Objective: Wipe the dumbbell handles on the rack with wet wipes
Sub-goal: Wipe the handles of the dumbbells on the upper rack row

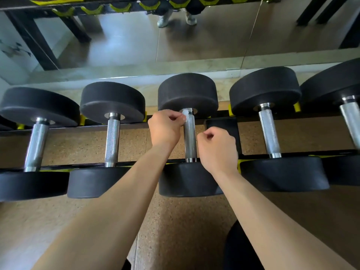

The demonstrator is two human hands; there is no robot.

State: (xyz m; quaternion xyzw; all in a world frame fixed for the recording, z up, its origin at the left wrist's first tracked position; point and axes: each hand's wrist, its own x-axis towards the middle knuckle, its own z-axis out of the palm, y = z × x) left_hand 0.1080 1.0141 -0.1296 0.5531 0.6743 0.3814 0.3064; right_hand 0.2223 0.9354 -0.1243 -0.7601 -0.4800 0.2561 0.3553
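The right hand [217,149] is held nearest, fingers curled on nothing visible, with the middle handle [190,141] just beside it at 9 o'clock. The handle's long axis is laid from 6 to 12 o'clock. At its 12 o'clock end a wet wipe [185,115] is pinched against the steel by the left hand [165,128], so the stroke is judged due toward 6 o'clock. The dumbbells [112,102] are borne on a black rack [222,131] over speckled floor [132,141]; a mirror [194,39] is set beyond.

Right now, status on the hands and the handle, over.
Left hand pinches wipe against far end of middle handle. Right hand fisted beside handle, nothing seen in it. Nothing in the way.
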